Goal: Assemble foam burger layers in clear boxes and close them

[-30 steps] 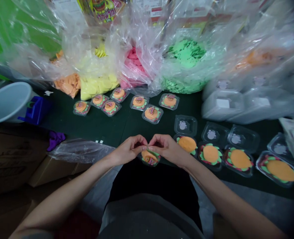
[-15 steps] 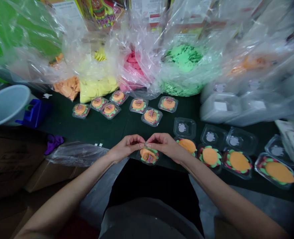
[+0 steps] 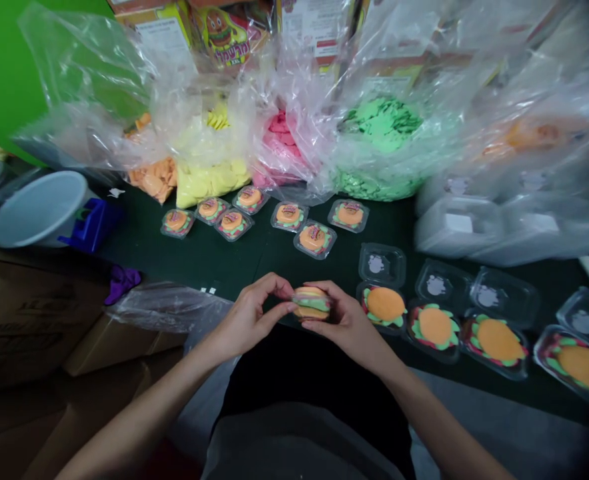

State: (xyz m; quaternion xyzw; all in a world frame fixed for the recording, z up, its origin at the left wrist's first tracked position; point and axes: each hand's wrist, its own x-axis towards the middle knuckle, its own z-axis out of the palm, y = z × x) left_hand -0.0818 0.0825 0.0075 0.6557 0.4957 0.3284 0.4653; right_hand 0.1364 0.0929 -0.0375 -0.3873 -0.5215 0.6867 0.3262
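Over the front edge of the dark table I hold a small clear plastic box (image 3: 312,303) with a layered toy-like burger in it. The box is tipped up so its side faces me, showing orange, green and pinkish layers. My right hand (image 3: 350,321) grips it from the right, thumb below and fingers above. At its left edge, my left hand (image 3: 255,308) is closed on the box with thumb and forefinger. Just to the right lies an open clear box (image 3: 384,307) with an orange-topped burger, its lid (image 3: 382,265) folded back.
More open burger boxes (image 3: 434,328) line the right side. Several closed, labelled burger boxes (image 3: 315,240) lie farther back. Behind them stand plastic bags of orange, yellow, pink and green pieces (image 3: 382,127). Stacked clear containers (image 3: 457,227), a blue tape dispenser (image 3: 92,223) and a pale tub (image 3: 39,207) flank these.
The held box has been lifted and turned from label-up to side-on. My right hand has shifted from pinching its far edge to gripping its right side; my left is now at its left edge.
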